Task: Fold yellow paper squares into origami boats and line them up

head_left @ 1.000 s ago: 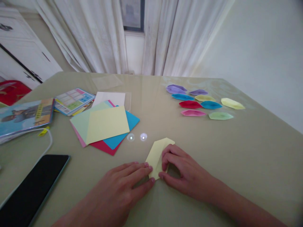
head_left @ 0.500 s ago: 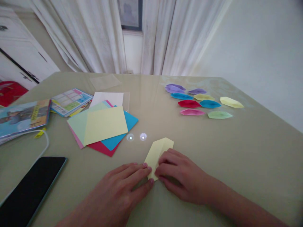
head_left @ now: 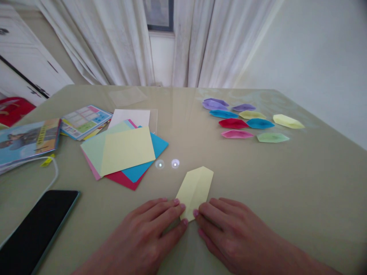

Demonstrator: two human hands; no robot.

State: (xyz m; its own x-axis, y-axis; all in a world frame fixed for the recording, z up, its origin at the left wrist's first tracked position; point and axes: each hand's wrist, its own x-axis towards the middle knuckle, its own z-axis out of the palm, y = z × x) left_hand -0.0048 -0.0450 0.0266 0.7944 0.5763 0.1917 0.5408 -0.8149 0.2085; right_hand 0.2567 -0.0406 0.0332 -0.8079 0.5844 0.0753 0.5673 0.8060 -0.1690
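Observation:
A folded pale yellow paper (head_left: pixel 195 188) lies on the table in front of me, a crease running along its length and its far end cut to angled corners. My left hand (head_left: pixel 156 229) rests with spread fingers, its fingertips pressing the paper's lower left edge. At the lower right edge, my right hand (head_left: pixel 229 229) has its fingers bent together, the fingertips pinching the paper's near corner.
Sheets of coloured paper (head_left: pixel 127 151) lie fanned out at the left, near booklets (head_left: pixel 86 121) and a magazine (head_left: pixel 27 139). A phone (head_left: pixel 43 225) with a white cable is at the near left. Several folded paper pieces (head_left: pixel 233 123) lie at the far right.
My right hand has moved right and toward me, off the middle of the yellow paper, uncovering more of its right side. My left hand has hardly moved.

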